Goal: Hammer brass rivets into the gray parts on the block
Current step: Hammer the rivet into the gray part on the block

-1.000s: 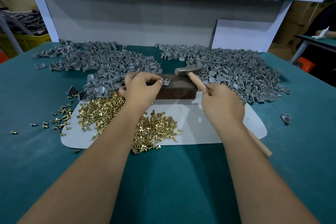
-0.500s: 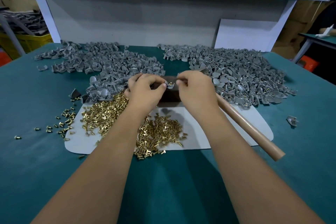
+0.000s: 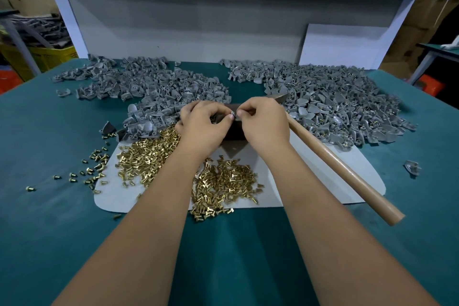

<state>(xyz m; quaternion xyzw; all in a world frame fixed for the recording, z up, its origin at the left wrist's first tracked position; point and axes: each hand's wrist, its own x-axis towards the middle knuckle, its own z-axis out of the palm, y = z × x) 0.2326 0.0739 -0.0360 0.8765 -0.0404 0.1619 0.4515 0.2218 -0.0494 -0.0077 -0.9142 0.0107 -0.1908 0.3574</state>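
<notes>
Both forearms reach forward, hands meeting over the dark block [image 3: 234, 131] on the tabletop [image 3: 49, 206]. The left hand [image 3: 202, 126] and right hand [image 3: 263, 124], fingers curled, pinch a small gray part [image 3: 232, 115] between their fingertips. The hammer [image 3: 342, 169] passes under the right hand. Brass rivets [image 3: 223, 181] lie just below the block.

The block [image 3: 234, 129] is hemmed by gray parts [image 3: 335, 104] far left and right, rivets [image 3: 223, 181] near, and the hammer handle [image 3: 342, 169] right. Bare surface [image 3: 37, 131] is left open at the left.
</notes>
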